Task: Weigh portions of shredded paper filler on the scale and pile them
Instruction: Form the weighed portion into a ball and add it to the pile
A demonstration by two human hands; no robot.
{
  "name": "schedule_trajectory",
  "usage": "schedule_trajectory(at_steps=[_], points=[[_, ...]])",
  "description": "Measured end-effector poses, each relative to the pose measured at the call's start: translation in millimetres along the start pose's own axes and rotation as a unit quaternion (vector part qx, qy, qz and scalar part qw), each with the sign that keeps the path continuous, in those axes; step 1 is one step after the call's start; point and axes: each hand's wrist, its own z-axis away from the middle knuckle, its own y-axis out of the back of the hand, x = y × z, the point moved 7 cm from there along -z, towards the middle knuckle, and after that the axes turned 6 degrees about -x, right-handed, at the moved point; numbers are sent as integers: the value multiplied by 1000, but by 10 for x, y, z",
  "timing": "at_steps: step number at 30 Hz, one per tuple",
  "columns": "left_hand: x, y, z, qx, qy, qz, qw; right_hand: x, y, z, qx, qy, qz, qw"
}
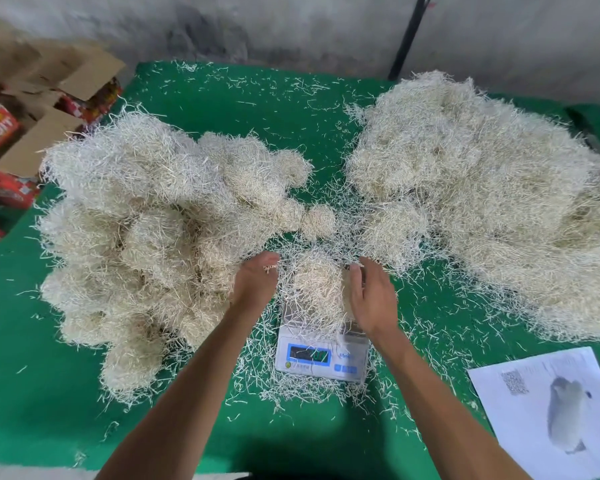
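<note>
A small white digital scale sits near the front middle of the green table, its display lit. On its pan lies a rounded portion of cream shredded paper. My left hand is just left of that portion, fingers relaxed, holding nothing. My right hand is at the portion's right side, fingers straight and touching the shreds. To the left spreads a heap of separate rounded portions. A large loose mass of shredded paper fills the right side.
The green table cloth is strewn with stray shreds. A printed white sheet lies at the front right. Open cardboard fruit boxes stand off the table's left edge. A dark pole leans against the grey wall behind.
</note>
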Motion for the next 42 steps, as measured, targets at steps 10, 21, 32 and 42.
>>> schedule_trajectory(at_steps=[10, 21, 32, 42], points=[[-81, -373, -786, -126, -28, -242, 962, 209, 128, -173, 10, -13, -62, 998], [1130, 532, -810, 30, -111, -88, 989, -113, 311, -375, 29, 16, -69, 997], [2602, 1313, -161, 87, -243, 70, 964, -1361, 949, -573, 21, 156, -127, 979], [3145, 1442, 91, 28, -242, 257, 935, -1948, 1199, -617, 18, 207, -230, 951]])
